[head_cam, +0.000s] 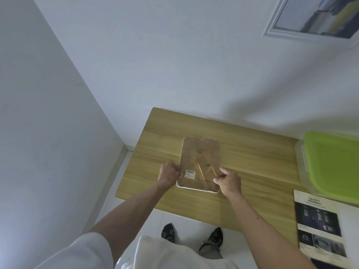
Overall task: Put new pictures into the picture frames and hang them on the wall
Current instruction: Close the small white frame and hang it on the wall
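A small white-rimmed picture frame (200, 162) lies face down on the wooden table (252, 152), its brown backing board with a barcode sticker and a folded stand facing up. My left hand (168, 174) grips the frame's left edge near the lower corner with curled fingers. My right hand (228, 181) pinches the right edge near the lower corner. A printed sheet (320, 228) headed "SAFETY", with dark photos, lies at the table's right front. A larger white-framed picture (318, 18) hangs on the wall at the upper right.
A clear plastic box with a lime-green lid (334, 164) stands at the table's right side. The table sits in a corner between two white walls. My socked feet (191, 234) stand on the white floor by the table's front edge.
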Action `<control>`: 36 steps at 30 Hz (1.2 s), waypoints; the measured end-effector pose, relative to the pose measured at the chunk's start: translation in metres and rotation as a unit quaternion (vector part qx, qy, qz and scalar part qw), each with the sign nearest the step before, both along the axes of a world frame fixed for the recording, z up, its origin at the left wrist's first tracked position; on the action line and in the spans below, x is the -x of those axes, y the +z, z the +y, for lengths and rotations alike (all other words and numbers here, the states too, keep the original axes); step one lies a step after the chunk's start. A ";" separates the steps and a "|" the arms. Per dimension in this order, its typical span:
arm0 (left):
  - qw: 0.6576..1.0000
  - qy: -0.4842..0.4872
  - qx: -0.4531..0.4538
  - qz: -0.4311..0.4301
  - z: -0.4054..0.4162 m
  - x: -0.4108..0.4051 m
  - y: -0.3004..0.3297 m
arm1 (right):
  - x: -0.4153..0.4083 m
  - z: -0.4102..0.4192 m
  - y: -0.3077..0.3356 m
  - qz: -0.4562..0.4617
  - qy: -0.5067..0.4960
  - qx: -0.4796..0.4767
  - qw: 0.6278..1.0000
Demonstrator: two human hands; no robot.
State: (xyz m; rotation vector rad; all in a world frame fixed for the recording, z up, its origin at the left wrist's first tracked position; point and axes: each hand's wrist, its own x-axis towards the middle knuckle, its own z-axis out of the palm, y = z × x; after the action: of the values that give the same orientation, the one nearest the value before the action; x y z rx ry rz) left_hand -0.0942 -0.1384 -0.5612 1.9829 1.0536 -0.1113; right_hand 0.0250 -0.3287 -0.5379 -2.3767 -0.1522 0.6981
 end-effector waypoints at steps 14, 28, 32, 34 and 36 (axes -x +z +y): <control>0.984 -0.166 -0.043 0.045 0.009 -0.004 0.007 | -0.015 0.014 0.005 -0.094 0.225 0.175 0.954; 0.817 -0.498 -0.224 0.184 0.046 -0.080 0.014 | -0.080 0.062 0.005 -0.081 0.516 0.288 0.803; 0.835 -0.484 -0.191 0.180 0.051 -0.077 0.011 | -0.082 0.060 0.006 -0.079 0.519 0.268 0.808; 0.836 -0.485 -0.186 0.177 0.052 -0.077 0.010 | -0.084 0.059 0.004 -0.075 0.514 0.267 0.812; 0.833 -0.489 -0.191 0.174 0.052 -0.077 0.009 | -0.083 0.059 0.004 -0.079 0.512 0.280 0.808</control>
State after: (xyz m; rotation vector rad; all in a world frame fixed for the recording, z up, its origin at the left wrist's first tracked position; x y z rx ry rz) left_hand -0.0174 -0.0865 -0.5519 2.7706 0.1377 -0.8976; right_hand 0.1081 -0.2693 -0.5337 -2.7994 -1.5884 1.1193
